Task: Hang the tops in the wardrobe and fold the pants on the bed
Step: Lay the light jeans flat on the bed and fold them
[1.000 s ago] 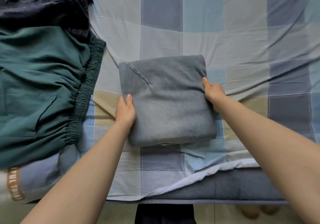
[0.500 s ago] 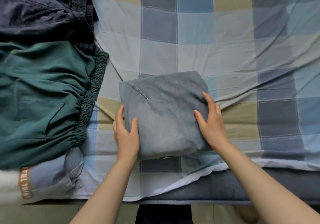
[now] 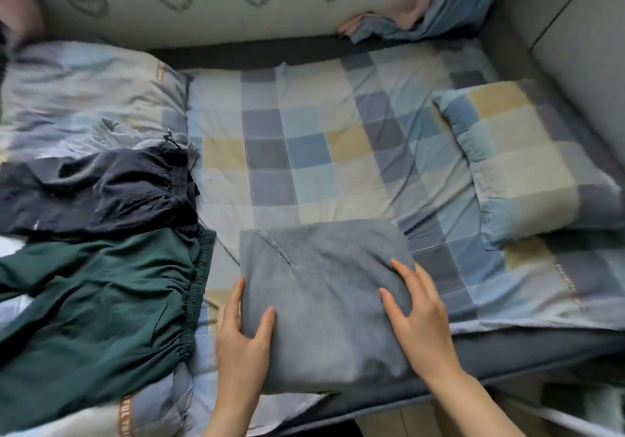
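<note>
— What had changed by then?

— A second earlier we had only pinched the sides of the folded gray pants (image 3: 324, 304). Now our left hand (image 3: 241, 330) lay along their left edge, thumb on top and fingers down the side, and our right hand (image 3: 417, 315) lay flat on their right part, fingers spread and fairly straight. Neither hand had closed round the cloth.

— And where was the bundle?

— Low in the middle of the frame, at the near edge of the bed (image 3: 304, 152), as before; our view had lifted to show the pillow (image 3: 527, 159) at the right.

— What did that mean for us?

— We judged this pair done, only being patted flat. The green pants (image 3: 98, 315) and the dark pants (image 3: 101, 189) at the left lay unfolded.
</note>
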Demonstrator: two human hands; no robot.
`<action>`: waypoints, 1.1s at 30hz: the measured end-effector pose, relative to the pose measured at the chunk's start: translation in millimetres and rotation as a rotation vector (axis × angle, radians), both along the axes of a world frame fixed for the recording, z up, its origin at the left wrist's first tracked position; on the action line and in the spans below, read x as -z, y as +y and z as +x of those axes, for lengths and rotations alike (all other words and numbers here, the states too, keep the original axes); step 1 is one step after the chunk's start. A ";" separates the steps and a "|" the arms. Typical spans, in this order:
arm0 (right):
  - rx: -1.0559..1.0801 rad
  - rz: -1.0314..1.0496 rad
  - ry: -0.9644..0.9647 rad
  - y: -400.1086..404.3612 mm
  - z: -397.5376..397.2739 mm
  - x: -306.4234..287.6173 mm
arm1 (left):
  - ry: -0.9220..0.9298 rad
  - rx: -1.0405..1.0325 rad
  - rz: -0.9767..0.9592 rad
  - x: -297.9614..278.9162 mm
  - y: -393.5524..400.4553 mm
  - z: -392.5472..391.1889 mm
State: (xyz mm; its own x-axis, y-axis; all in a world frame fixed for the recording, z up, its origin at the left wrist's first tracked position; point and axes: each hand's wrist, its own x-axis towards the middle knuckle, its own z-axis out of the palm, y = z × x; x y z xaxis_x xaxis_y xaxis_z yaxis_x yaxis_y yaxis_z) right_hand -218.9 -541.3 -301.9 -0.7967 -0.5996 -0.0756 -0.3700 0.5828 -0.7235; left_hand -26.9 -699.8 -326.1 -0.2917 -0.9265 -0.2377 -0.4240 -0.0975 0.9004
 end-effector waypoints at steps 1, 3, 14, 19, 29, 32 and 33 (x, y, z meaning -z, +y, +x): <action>0.030 -0.012 0.017 5.0 2.2 -24.8 | 0.027 0.032 -0.018 -24.4 -1.4 -4.0; 0.075 -0.048 0.066 9.5 5.0 -64.5 | 0.045 0.093 -0.074 -69.1 -2.6 -10.1; 0.505 -0.218 0.352 106.1 88.5 -226.0 | 0.164 0.517 -0.215 -235.8 38.8 -12.0; 0.702 -0.200 0.445 163.0 126.9 -261.2 | 0.244 0.692 -0.211 -267.0 88.6 -19.2; 1.132 -0.140 0.519 297.9 245.8 -280.8 | 0.260 1.151 -0.178 -287.8 228.6 -3.8; 1.265 -0.139 0.504 341.6 292.4 -275.3 | 0.250 1.278 -0.186 -287.5 282.5 13.7; 1.313 -0.135 0.514 360.8 312.4 -273.0 | 0.238 1.325 -0.185 -288.5 305.8 24.1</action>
State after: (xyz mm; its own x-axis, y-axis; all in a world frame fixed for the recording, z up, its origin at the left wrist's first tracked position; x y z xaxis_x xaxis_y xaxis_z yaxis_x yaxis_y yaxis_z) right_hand 93.5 -180.6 -28.9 -0.6931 0.6083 0.3868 0.1437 0.6424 -0.7528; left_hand -2.8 -394.0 -37.6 -0.9970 0.0663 0.0390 0.0618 0.3879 0.9196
